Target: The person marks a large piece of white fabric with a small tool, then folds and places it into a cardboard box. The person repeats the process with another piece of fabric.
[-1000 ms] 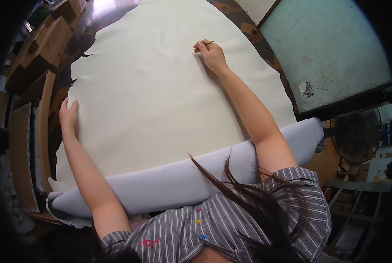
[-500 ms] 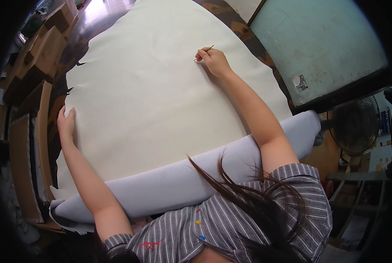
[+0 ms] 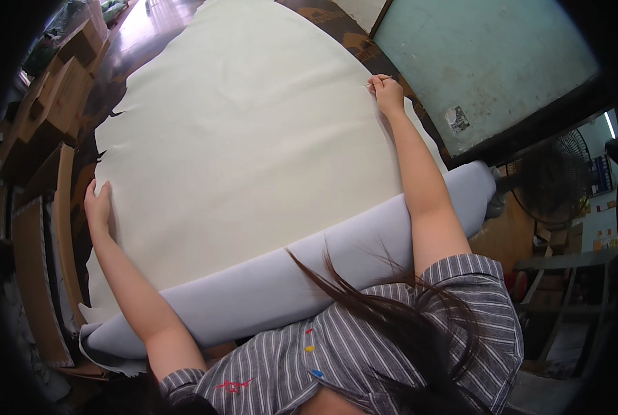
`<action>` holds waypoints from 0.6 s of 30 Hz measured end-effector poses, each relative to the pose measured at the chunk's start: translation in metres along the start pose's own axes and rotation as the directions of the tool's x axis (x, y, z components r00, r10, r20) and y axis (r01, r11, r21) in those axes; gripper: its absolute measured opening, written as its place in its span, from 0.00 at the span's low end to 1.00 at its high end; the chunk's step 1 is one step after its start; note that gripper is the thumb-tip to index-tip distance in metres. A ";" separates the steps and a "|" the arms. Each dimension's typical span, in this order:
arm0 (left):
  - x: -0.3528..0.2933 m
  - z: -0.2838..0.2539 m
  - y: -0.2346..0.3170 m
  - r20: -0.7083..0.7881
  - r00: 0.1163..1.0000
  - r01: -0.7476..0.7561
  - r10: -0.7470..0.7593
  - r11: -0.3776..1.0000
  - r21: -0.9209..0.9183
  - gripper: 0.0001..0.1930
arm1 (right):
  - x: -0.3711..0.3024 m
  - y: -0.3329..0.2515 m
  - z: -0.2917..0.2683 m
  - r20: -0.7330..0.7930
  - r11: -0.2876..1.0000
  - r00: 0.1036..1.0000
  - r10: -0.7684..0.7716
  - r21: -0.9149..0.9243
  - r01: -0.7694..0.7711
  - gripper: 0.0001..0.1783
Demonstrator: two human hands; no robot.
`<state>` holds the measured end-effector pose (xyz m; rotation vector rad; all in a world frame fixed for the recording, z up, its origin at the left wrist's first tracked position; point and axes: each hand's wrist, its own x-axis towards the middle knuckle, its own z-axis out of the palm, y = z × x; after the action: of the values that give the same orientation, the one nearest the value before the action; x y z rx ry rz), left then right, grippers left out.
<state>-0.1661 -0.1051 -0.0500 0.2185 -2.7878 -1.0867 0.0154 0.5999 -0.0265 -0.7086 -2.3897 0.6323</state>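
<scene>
A large off-white leather hide (image 3: pixel 254 145) with ragged edges lies spread over a table. Its near part is folded back over the table's front edge, showing a pale grey-blue underside (image 3: pixel 274 294). At the hide's left edge rests my left hand (image 3: pixel 98 204), thumb and fingers apart, with nothing visible in it. My right hand (image 3: pixel 388 95) is near the far right edge of the hide, pinching a thin pen-like stick (image 3: pixel 390 77). Most of the stick is hidden by the fingers, so its exact kind does not show.
Dark brown patterned table surface (image 3: pixel 323 14) shows around the hide. Cardboard boxes (image 3: pixel 63 97) and upright boards (image 3: pixel 39 277) line the left side. A pale green panel (image 3: pixel 489 69) stands at the right, with a black fan (image 3: pixel 547 176) nearer to me.
My right hand has moved right with the stick, from the hide's upper middle to near its right edge. My left hand stays at the left edge. The whole view has shifted slightly.
</scene>
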 end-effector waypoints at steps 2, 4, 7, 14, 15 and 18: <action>0.000 0.002 0.002 0.012 1.000 0.004 -0.004 1.000 -0.009 0.33 | -0.003 0.011 -0.002 0.025 0.934 0.987 0.159 0.320 -0.159 0.18; 0.001 0.003 0.001 0.006 1.000 0.008 -0.008 1.000 -0.003 0.33 | -0.005 0.012 -0.004 0.079 0.862 0.976 0.205 0.458 -0.218 0.17; 0.002 -0.004 -0.005 -0.003 1.000 0.019 -0.019 1.000 -0.014 0.33 | -0.010 0.001 -0.001 0.129 0.901 0.986 0.102 0.408 -0.147 0.17; -0.002 -0.001 0.004 0.013 1.000 0.024 -0.024 1.000 0.009 0.33 | -0.020 -0.013 -0.001 0.109 0.971 0.994 -0.023 0.237 -0.004 0.18; 0.000 -0.002 0.002 0.015 1.000 0.017 -0.017 1.000 0.003 0.33 | -0.019 -0.013 -0.002 0.106 0.980 0.994 -0.029 0.198 0.008 0.18; 0.004 -0.002 -0.005 0.017 1.000 0.001 -0.001 1.000 0.002 0.33 | -0.022 -0.017 -0.007 0.110 0.993 0.993 -0.047 0.114 0.035 0.19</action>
<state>-0.1695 -0.1112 -0.0516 0.2116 -2.8047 -1.0907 0.0289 0.5758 -0.0202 -0.5886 -2.4418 0.8012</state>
